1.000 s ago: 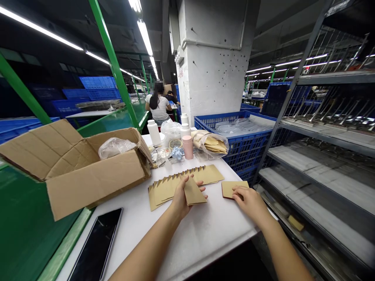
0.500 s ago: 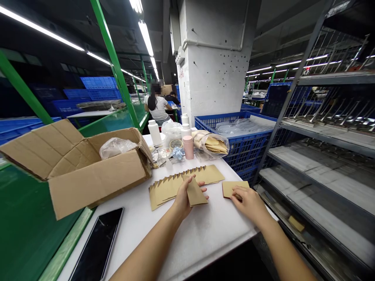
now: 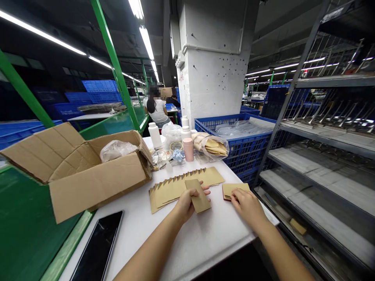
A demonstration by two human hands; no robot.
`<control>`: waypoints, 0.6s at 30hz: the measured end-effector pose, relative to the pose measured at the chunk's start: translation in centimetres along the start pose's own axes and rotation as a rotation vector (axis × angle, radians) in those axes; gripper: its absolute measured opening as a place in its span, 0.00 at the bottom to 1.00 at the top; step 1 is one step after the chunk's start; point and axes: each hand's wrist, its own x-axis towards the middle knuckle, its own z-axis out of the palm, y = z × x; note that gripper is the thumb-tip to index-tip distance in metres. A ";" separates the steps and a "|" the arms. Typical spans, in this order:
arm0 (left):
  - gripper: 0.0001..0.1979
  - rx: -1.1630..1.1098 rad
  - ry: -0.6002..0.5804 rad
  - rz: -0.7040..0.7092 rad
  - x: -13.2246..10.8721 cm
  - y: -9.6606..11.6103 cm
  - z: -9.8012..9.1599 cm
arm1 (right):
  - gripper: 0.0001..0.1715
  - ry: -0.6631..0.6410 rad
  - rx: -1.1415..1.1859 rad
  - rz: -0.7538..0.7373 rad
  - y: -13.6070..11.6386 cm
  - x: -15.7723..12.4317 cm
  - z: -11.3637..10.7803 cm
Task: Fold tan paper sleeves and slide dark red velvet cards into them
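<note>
My left hand (image 3: 187, 203) is closed on a small brown paper envelope (image 3: 198, 197), thumb on top and fingers behind it. Under and past it, a row of overlapping brown paper envelopes (image 3: 172, 188) lies fanned across the white table (image 3: 187, 244). At the right, a small stack of brown paper pieces (image 3: 236, 188) with a dark red lower edge rests near the table's side. My right hand (image 3: 246, 203) lies on this stack's near edge, fingers curled and pinching a top piece, which appears slightly lifted; the fingertips are partly hidden.
A phone (image 3: 98, 246) lies at the left, below an open cardboard box (image 3: 99, 185). White bottles (image 3: 154, 134), a pink bottle (image 3: 188, 150) and a bag of envelopes (image 3: 215, 146) stand behind. A blue crate (image 3: 249, 150) and metal rack (image 3: 310, 168) border the right. A person (image 3: 156, 109) sits farther back.
My left hand has turned the envelope so its face lies flatter, with the thumb over it. My right hand stays at the stack, where a top piece now looks slightly raised.
</note>
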 end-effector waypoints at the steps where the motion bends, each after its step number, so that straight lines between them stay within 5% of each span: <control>1: 0.30 0.024 -0.004 0.009 0.1 0.0 -0.1 | 0.11 0.012 0.000 0.010 0.0 0.0 0.0; 9: 0.31 0.138 -0.186 0.041 -1.4 0.1 0.8 | 0.07 0.375 0.338 0.175 -2.6 0.5 -1.5; 14: 0.32 0.103 -0.277 0.012 -1.8 0.1 0.8 | 0.09 0.306 0.955 0.268 -7.1 1.0 -1.2; 18: 0.25 0.122 -0.210 -0.004 -1.3 0.8 -0.4 | 0.14 0.180 1.281 0.349 -8.3 0.8 -0.5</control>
